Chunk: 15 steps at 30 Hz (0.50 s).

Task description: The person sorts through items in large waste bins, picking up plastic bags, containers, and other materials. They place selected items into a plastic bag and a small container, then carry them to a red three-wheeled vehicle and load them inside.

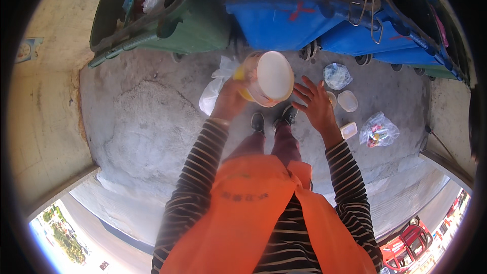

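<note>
My left hand (230, 100) grips a printed paper food tub (251, 78) by its yellowish end. The tub lies tilted sideways, and its round white end (275, 76) faces right. Some blur covers the tub's left part. My right hand (314, 102) is just right of the tub with fingers spread and holds nothing. A white plastic bag (211, 92) shows behind my left hand; whether it hangs or rests on the floor, I cannot tell. Partly behind my right hand is a small round container (331, 99), beside a pale oval container (347, 101) on the concrete floor.
A green wheeled bin (194, 32) and blue wheeled bins (281, 19) stand ahead, holding rubbish. A metal hook (367, 7) hangs over one rim. On the floor at right lie a crumpled plastic bag (337, 76), a white tray (348, 131) and a clear bag of wrappers (379, 131). Walls flank both sides.
</note>
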### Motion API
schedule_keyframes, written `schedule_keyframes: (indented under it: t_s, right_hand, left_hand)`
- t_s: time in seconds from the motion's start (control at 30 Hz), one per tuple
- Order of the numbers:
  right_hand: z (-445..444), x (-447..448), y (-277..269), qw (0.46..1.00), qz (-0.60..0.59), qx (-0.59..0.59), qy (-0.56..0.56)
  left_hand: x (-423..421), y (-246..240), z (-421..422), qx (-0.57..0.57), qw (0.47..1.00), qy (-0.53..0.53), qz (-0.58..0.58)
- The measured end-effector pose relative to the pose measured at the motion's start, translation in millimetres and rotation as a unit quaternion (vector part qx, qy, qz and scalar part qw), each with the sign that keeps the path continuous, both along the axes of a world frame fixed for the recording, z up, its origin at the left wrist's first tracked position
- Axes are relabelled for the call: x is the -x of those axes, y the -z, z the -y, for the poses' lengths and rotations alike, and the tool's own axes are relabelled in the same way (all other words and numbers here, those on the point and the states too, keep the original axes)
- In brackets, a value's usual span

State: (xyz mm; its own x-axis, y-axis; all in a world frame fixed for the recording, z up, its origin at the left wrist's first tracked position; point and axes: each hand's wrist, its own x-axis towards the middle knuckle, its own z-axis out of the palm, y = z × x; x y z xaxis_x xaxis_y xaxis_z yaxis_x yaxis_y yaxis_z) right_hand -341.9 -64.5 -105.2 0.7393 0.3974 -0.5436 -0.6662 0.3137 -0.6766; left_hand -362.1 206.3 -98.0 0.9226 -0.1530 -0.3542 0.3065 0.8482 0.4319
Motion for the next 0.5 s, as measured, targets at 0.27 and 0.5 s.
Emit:
schedule_keyframes:
  t_s: [0.27,0.5]
  right_hand:
    - [-51,-48,-64,0.962,0.208,0.153,-0.093]
    - [-130,-147,-156,0.786,0.512,0.314,-0.143]
  left_hand:
    - [13,-38,-41,-0.612,0.787,0.027,0.078]
    - [28,-102,-74,-0.572,0.804,-0.158,0.037]
